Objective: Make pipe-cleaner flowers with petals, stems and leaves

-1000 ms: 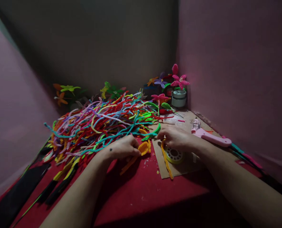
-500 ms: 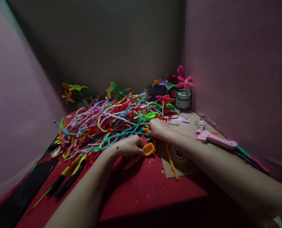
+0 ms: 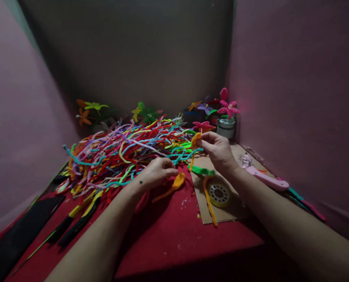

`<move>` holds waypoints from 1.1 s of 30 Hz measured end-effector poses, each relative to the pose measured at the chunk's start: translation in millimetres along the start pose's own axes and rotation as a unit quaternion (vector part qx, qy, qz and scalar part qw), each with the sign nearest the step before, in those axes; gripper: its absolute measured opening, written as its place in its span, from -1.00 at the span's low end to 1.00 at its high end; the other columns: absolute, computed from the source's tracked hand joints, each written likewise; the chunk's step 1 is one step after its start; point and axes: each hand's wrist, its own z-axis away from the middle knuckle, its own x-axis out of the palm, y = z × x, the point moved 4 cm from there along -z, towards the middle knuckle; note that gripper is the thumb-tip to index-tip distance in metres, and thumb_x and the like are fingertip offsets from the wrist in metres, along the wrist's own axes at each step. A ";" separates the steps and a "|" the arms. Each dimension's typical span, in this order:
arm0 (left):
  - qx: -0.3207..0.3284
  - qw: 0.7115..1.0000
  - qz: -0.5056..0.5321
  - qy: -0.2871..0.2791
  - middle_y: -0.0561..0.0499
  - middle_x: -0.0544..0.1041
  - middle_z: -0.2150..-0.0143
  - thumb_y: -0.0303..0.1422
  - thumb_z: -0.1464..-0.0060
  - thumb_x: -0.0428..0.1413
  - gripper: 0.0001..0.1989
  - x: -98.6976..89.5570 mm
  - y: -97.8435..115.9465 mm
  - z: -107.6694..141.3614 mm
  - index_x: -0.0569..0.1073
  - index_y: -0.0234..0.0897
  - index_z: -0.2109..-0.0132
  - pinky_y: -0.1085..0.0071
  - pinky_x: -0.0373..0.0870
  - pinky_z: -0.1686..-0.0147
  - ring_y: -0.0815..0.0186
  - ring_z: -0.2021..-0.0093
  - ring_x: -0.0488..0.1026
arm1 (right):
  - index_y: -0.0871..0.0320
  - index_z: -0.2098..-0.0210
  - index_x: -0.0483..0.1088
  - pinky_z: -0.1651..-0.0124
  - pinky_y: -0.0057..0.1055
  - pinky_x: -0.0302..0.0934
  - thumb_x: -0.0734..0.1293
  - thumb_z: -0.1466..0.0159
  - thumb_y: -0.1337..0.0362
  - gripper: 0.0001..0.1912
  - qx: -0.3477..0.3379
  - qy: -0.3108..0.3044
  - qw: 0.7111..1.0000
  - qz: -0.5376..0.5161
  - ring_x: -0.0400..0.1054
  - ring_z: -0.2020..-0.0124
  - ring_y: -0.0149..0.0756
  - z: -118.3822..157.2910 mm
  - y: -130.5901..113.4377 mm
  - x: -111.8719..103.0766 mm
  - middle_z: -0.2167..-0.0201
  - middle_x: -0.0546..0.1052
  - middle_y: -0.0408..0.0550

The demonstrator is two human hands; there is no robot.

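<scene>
My right hand point(image 3: 217, 149) pinches an orange looped pipe-cleaner petal point(image 3: 195, 140), raised above the cardboard's left part, its stem hanging down. My left hand point(image 3: 159, 171) is over the red tabletop beside the big pile, its fingers curled together; anything between them is too small to make out. Just right of and below it, another orange petal point(image 3: 178, 180) lies with its stem pointing left. A green strip point(image 3: 202, 170) and a bent orange pipe cleaner point(image 3: 209, 201) rest on the cardboard point(image 3: 231, 213) near a roll of tape point(image 3: 219, 194).
A large heap of colourful pipe cleaners point(image 3: 124, 149) covers the table's back left. Pliers point(image 3: 82, 213) and a black flat object point(image 3: 22, 235) lie left. At right are a pink glue gun point(image 3: 265, 178) and a pot point(image 3: 225, 128) with a pink flower point(image 3: 228, 109).
My right hand has lifted an orange petal and moved right. My left hand has moved slightly up and left, away from the other orange petal. The green strip and tape now show fully.
</scene>
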 end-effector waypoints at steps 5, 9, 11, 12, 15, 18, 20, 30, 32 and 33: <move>0.054 0.984 0.118 0.123 0.16 0.34 0.59 -0.29 0.11 0.14 -0.72 2.9 11.2 0.6 0.37 -0.32 0.22 0.56 0.16 0.66 0.49 0.67 0.24 | 0.17 0.43 0.35 0.58 -0.54 0.12 0.36 -0.04 0.20 -0.82 -0.014 0.034 0.999 -0.027 0.22 0.62 -0.52 3.9 4.4 -2.3 0.53 0.45 -0.19; 0.148 0.982 0.080 0.089 0.09 0.40 0.44 -0.34 0.05 0.11 -0.68 17.9 24.7 7.8 0.36 -0.30 0.10 0.51 0.28 0.45 0.42 0.48 0.35 | 0.18 0.42 0.34 0.59 -0.54 0.12 0.34 -0.06 0.23 -0.85 -0.038 0.081 0.995 -0.040 0.25 0.62 -0.51 0.1 4.7 -11.5 0.52 0.44 -0.19; 0.196 0.979 -0.016 0.047 0.04 0.43 0.36 -0.39 -0.01 0.05 -0.76 29.6 31.4 12.8 0.40 -0.26 0.12 0.48 0.29 0.34 0.38 0.36 0.37 | 0.17 0.42 0.33 0.61 -0.54 0.12 0.33 -0.07 0.25 -0.86 -0.047 0.099 0.993 -0.046 0.25 0.63 -0.51 -1.5 5.7 -16.0 0.53 0.43 -0.20; 0.214 0.973 -0.081 0.025 0.02 0.44 0.31 -0.42 -0.03 0.02 -0.76 36.8 33.4 14.9 0.42 -0.23 0.12 0.47 0.29 0.30 0.36 0.32 0.38 | 0.18 0.42 0.33 0.62 -0.54 0.11 0.33 -0.07 0.26 -0.87 -0.048 0.104 0.992 -0.049 0.24 0.64 -0.51 -2.0 6.6 -17.5 0.55 0.42 -0.21; 0.214 0.938 -0.267 0.050 -0.05 0.45 0.16 -0.46 -0.03 -0.01 -0.64 54.1 33.4 15.9 0.37 -0.15 -0.01 0.40 0.29 0.27 0.28 0.26 0.40 | 0.19 0.45 0.32 0.66 -0.55 0.08 0.33 -0.06 0.30 -0.90 -0.041 0.106 0.992 -0.055 0.20 0.69 -0.53 -2.4 10.4 -19.3 0.60 0.40 -0.23; 0.184 0.901 -0.387 0.068 -0.10 0.46 0.19 -0.44 -0.08 -0.07 -0.69 67.4 31.2 10.9 0.37 -0.18 0.03 0.38 0.29 0.34 0.22 0.28 0.42 | 0.20 0.47 0.32 0.69 -0.57 0.05 0.33 -0.03 0.34 -0.92 -0.023 0.112 0.991 -0.071 0.19 0.73 -0.54 -3.9 14.5 -21.0 0.65 0.38 -0.26; 0.182 0.881 -0.431 0.068 -0.11 0.46 0.23 -0.44 -0.11 -0.12 -0.74 70.6 33.2 6.7 0.40 -0.22 0.12 0.39 0.28 0.38 0.22 0.30 0.43 | 0.20 0.47 0.32 0.71 -0.58 0.02 0.33 0.01 0.37 -0.90 0.007 0.132 0.986 -0.106 0.22 0.74 -0.53 -6.8 17.6 -25.2 0.67 0.38 -0.27; 0.113 0.887 -0.425 0.144 -0.06 0.52 0.35 -0.42 0.00 -0.01 -0.84 39.3 49.7 -50.5 0.45 -0.21 0.26 0.43 0.24 0.41 0.21 0.31 0.46 | 0.18 0.51 0.23 0.74 -0.59 0.03 0.28 0.06 0.43 -0.88 0.078 0.215 0.943 -0.241 0.20 0.81 -0.53 -16.2 19.4 -43.3 0.72 0.41 -0.29; 0.105 0.892 -0.410 0.156 -0.05 0.52 0.40 -0.43 0.03 0.01 -0.85 33.3 50.1 -53.3 0.46 -0.22 0.29 0.44 0.23 0.43 0.23 0.36 0.46 | 0.18 0.52 0.23 0.76 -0.60 0.01 0.29 0.07 0.42 -0.87 0.078 0.200 0.945 -0.246 0.20 0.80 -0.53 -14.2 18.2 -39.2 0.73 0.40 -0.29; 0.100 0.894 -0.401 0.172 -0.06 0.52 0.42 -0.42 0.00 -0.01 -0.84 28.3 50.9 -51.1 0.46 -0.25 0.31 0.43 0.23 0.43 0.24 0.37 0.46 | 0.17 0.52 0.24 0.76 -0.60 -0.01 0.30 0.08 0.42 -0.87 0.080 0.190 0.947 -0.248 0.20 0.80 -0.52 -13.1 17.3 -36.7 0.74 0.40 -0.29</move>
